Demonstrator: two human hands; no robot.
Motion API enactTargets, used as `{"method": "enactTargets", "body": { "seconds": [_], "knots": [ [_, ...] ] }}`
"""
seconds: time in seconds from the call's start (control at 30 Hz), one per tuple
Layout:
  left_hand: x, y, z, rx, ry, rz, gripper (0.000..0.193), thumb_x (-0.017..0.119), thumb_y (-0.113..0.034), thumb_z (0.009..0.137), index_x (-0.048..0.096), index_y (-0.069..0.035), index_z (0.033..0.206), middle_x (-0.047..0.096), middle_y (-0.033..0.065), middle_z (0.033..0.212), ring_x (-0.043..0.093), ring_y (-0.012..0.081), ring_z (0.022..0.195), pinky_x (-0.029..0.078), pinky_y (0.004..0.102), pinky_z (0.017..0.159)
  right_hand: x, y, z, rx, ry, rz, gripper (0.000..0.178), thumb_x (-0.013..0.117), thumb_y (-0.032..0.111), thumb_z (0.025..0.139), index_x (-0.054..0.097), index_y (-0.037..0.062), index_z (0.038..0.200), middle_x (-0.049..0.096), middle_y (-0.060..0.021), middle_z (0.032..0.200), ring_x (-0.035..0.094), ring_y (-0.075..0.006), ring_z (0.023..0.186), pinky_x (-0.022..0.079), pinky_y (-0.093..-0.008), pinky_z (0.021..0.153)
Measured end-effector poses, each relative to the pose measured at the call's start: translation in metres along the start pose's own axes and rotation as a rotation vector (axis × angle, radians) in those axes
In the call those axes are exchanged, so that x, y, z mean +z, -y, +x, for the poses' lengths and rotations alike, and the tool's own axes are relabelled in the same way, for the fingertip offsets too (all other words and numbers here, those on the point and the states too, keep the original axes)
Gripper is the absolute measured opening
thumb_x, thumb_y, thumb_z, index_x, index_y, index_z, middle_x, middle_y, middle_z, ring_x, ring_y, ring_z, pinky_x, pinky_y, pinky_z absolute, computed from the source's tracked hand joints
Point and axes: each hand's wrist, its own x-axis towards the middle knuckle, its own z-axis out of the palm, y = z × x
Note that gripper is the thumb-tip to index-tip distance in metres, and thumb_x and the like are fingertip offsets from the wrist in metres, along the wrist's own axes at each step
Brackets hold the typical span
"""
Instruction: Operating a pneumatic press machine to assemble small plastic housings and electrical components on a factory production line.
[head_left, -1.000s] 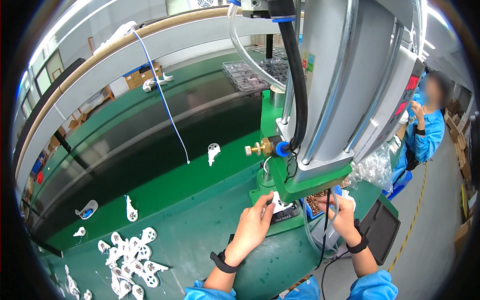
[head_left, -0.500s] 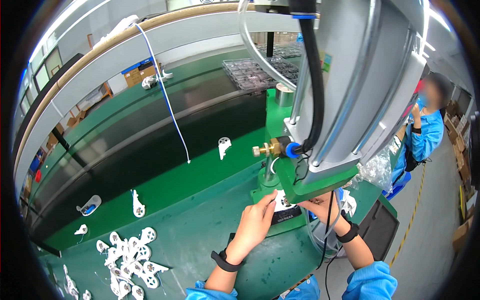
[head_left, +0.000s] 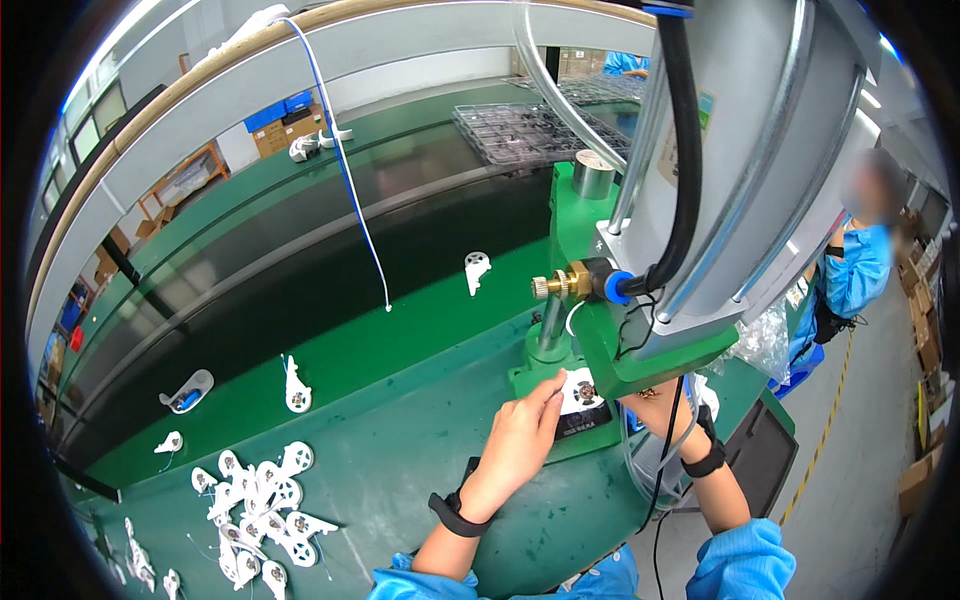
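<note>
On the near left, a heap of white parts is lying on the green bench, pieces overlapping and thin wires trailing from some. Beyond it, a small part is lying alone, then a rounded shell with something blue inside. To their right a single part is resting. A white-and-blue cord is hanging from the far rail, and farther right another part is lying by itself.

The left hand is holding its fingers close together, its tips meeting the left edge of a wheel-ended white piece; I can't tell whether it is pinching. That piece is sitting on a black block under the press. The block is bearing pale printed lettering on its near face; the press is carrying a small pale-and-green label, too small to read.

Right of the block, the right hand is curling beneath the press head, small coppery bits showing at it; its fingertips are hidden, so I can't tell its grip. Farther right, a clear bag is lying crumpled, and a co-worker in blue is standing.
</note>
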Motion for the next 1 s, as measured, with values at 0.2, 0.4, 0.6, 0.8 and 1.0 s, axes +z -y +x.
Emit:
{"method": "enactTargets", "body": {
  "seconds": [0.2, 0.4, 0.6, 0.8, 1.0],
  "knots": [
    [0.002, -0.002, -0.002, 0.002, -0.004, -0.003, 0.016, 0.048, -0.011, 0.087, 0.054, 0.000, 0.098, 0.049, 0.0226, 0.064, 0.046, 0.0368, 0.054, 0.037, 0.0360, 0.051, -0.007, -0.047, -0.060, -0.196, -0.422, -0.422, 0.027, 0.065, 0.000, 0.070, 0.061, -0.0048, 0.096, 0.054, -0.0109, 0.087, 0.055, -0.0233, 0.072, 0.045, -0.0315, 0.065],
    [0.001, 0.003, -0.003, 0.021, -0.018, 0.012, 0.019, 0.048, -0.012, 0.088, 0.055, 0.000, 0.101, 0.051, 0.0214, 0.061, 0.047, 0.0334, 0.050, 0.037, 0.0359, 0.050, 0.006, -0.065, -0.073, -0.187, -0.544, -0.473, 0.026, 0.054, 0.007, 0.079, 0.056, -0.0027, 0.104, 0.048, -0.0010, 0.075, 0.035, -0.0062, 0.055, 0.029, -0.0222, 0.050],
    [0.005, 0.008, -0.002, 0.059, -0.051, 0.039, 0.026, 0.049, -0.014, 0.089, 0.056, -0.002, 0.111, 0.050, 0.0215, 0.058, 0.050, 0.0318, 0.049, 0.038, 0.0361, 0.050, 0.006, -0.072, -0.057, -0.127, -0.645, -0.268, 0.023, 0.058, -0.001, 0.076, 0.056, -0.0030, 0.099, 0.050, -0.0100, 0.073, 0.052, -0.0192, 0.060, 0.040, -0.0284, 0.050],
    [0.005, 0.009, -0.003, 0.016, -0.015, 0.060, 0.026, 0.048, -0.013, 0.089, 0.055, -0.002, 0.111, 0.057, 0.0231, 0.068, 0.057, 0.0388, 0.064, 0.044, 0.0406, 0.058, -0.019, -0.049, -0.004, 0.248, 0.192, -0.557, 0.026, 0.069, 0.011, 0.067, 0.060, 0.0008, 0.089, 0.059, -0.0184, 0.080, 0.057, -0.0354, 0.076, 0.045, -0.0410, 0.067],
    [-0.001, 0.006, -0.007, 0.008, 0.015, 0.051, 0.027, 0.045, -0.013, 0.090, 0.054, -0.003, 0.113, 0.057, 0.0233, 0.067, 0.056, 0.0390, 0.062, 0.043, 0.0419, 0.057, -0.009, -0.079, -0.001, -0.042, 0.103, -0.607, 0.023, 0.066, 0.006, 0.067, 0.062, 0.0027, 0.089, 0.061, -0.0168, 0.083, 0.058, -0.0340, 0.078, 0.046, -0.0402, 0.069]
  ]
}}
